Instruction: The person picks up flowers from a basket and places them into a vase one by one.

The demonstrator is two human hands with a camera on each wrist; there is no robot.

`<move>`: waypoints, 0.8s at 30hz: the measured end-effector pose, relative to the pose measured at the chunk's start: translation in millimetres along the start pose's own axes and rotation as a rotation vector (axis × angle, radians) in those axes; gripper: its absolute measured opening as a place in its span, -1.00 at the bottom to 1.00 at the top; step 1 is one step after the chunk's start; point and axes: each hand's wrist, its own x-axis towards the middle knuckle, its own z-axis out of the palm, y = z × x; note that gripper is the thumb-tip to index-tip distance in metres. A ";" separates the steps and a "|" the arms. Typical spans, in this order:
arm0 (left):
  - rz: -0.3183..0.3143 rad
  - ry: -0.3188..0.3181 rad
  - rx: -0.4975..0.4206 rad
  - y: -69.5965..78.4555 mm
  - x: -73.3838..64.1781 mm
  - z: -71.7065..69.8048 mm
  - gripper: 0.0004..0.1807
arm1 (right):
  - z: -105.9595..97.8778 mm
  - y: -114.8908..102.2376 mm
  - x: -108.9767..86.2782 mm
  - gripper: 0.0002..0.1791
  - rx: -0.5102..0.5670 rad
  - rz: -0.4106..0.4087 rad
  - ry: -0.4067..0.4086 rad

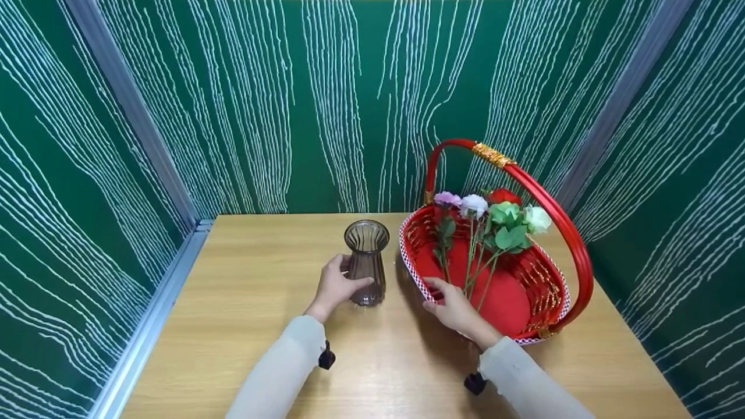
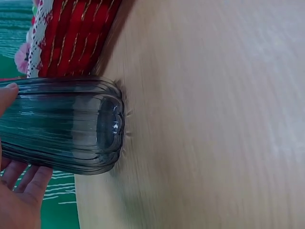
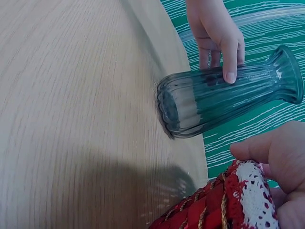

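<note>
A ribbed, see-through grey glass vase [image 1: 368,273] with a flared mouth stands upright on the table. My left hand [image 1: 337,285] holds its side, the thumb in front and the fingers round the back, as the left wrist view also shows around the vase [image 2: 62,124]. To the right is a red woven basket [image 1: 556,291] with lace trim along its rim. My right hand [image 1: 457,311] grips the basket's near-left rim, close to the flower stems [image 1: 470,262]. In the right wrist view the lace rim [image 3: 252,195] lies against that hand [image 3: 286,162].
Artificial flowers [image 1: 474,205] in pink, white, red and green lean inside the basket, heads toward the back. A tall red handle [image 1: 573,244] with gold wrapping arches over it. Green walls [image 1: 326,105] with white lines surround the wooden table [image 1: 262,262] at the back and sides.
</note>
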 end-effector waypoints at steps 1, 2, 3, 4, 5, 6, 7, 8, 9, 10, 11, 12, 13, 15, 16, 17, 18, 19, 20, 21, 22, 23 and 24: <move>0.008 -0.001 -0.001 -0.2 -1.8 -0.7 -0.27 | 0.1 -0.1 0.1 -0.39 -0.003 0.003 0.000; 0.015 -0.002 0.001 -0.7 -3.4 -1.2 -0.27 | 0.1 -0.1 0.1 -0.39 -0.003 0.005 -0.001; 0.020 -0.003 0.002 -1.1 -5.2 -1.9 -0.28 | 0.1 -0.1 0.2 -0.39 -0.006 0.006 -0.001; 0.024 -0.005 0.004 -1.3 -7.0 -2.5 -0.29 | 0.1 -0.1 0.4 -0.39 -0.003 0.014 -0.002; 0.027 -0.007 0.006 -1.4 -8.5 -3.0 -0.29 | 0.0 -0.3 0.3 -0.39 0.000 0.016 -0.004; 0.032 -0.010 0.008 -1.5 -9.9 -3.3 -0.30 | -0.1 -0.6 0.2 -0.39 0.001 0.018 -0.005; 0.037 -0.015 0.008 -1.5 -11.4 -3.6 -0.30 | -0.2 -0.7 0.2 -0.39 0.005 0.020 -0.006; 0.040 -0.019 0.010 -1.4 -12.8 -3.8 -0.30 | -0.3 -0.7 0.1 -0.39 0.007 0.017 -0.007; 0.040 -0.023 0.008 -1.0 -14.4 -4.2 -0.30 | -0.3 -0.8 0.0 -0.39 0.010 0.020 -0.006; 0.039 -0.026 0.009 -0.7 -15.6 -4.4 -0.31 | -0.3 -1.0 0.1 -0.40 0.017 0.023 -0.006; 0.041 -0.029 0.010 -0.5 -17.2 -4.6 -0.30 | -0.1 -1.0 0.2 -0.40 0.019 0.025 -0.005; 0.040 -0.031 0.009 -0.3 -18.8 -4.9 -0.31 | 0.2 -0.7 0.5 -0.40 0.017 0.022 -0.003; 0.039 -0.033 0.007 0.0 -20.5 -5.3 -0.31 | 0.5 -0.7 0.6 -0.40 0.015 0.017 -0.001; 0.036 -0.035 0.004 0.6 -24.3 -6.2 -0.32 | 1.1 -0.9 0.6 -0.41 0.003 0.010 0.006; 0.039 -0.036 0.001 0.8 -26.6 -6.8 -0.33 | 1.2 -1.0 0.5 -0.41 -0.005 0.000 0.007; 0.043 -0.036 -0.004 1.0 -28.7 -7.4 -0.34 | 1.3 -1.1 0.4 -0.41 -0.011 -0.003 0.008; 0.044 -0.039 -0.012 1.2 -30.7 -8.0 -0.35 | 1.3 -1.3 0.2 -0.41 -0.014 -0.005 0.009; 0.046 -0.042 -0.017 1.3 -32.8 -8.5 -0.36 | 1.2 -1.5 0.1 -0.41 -0.013 -0.002 0.010; 0.049 -0.045 -0.022 1.3 -34.8 -9.0 -0.36 | 1.1 -1.5 0.0 -0.41 -0.015 0.001 0.011; 0.051 -0.049 -0.028 1.2 -36.6 -9.4 -0.36 | 0.9 -1.3 0.0 -0.41 -0.013 0.005 0.011; 0.052 -0.052 -0.032 1.2 -38.3 -9.7 -0.36 | 0.7 -1.2 -0.1 -0.41 -0.011 0.012 0.010; 0.052 -0.055 -0.034 1.3 -40.2 -10.0 -0.36 | 0.6 -0.9 -0.1 -0.40 -0.010 0.020 0.009; 0.054 -0.058 -0.037 1.3 -41.9 -10.4 -0.36 | 0.3 -0.7 -0.1 -0.40 -0.012 0.022 0.008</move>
